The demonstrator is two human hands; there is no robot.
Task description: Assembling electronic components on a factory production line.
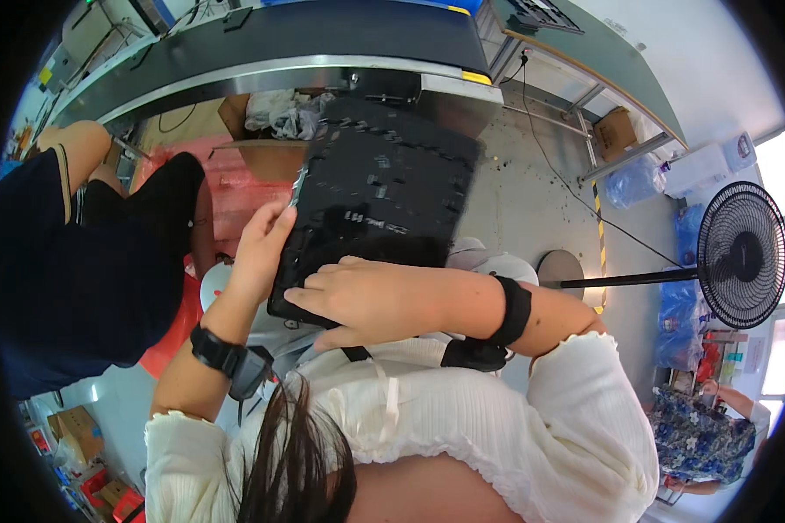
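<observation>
A flat black panel-like plastic piece (375,183) with slots and small raised details, perhaps the back of a screen, is tilted in front of my torso. My left hand (266,240) grips its left edge, the thumb on the upper face and the other fingers partly hidden. Across the panel's lower end lies my right hand (358,301), palm down. Its fingers rest on the black surface and its thumb is spread toward my body. The panel's far end reaches close to the conveyor's front edge. Its underside is hidden.
A dark conveyor belt (323,39) with a metal rim runs ahead. On the left sits another person in dark clothes (87,270), beside red plastic wrapping (249,205). A black standing fan (743,253) is on the right, below a green-topped table (602,61).
</observation>
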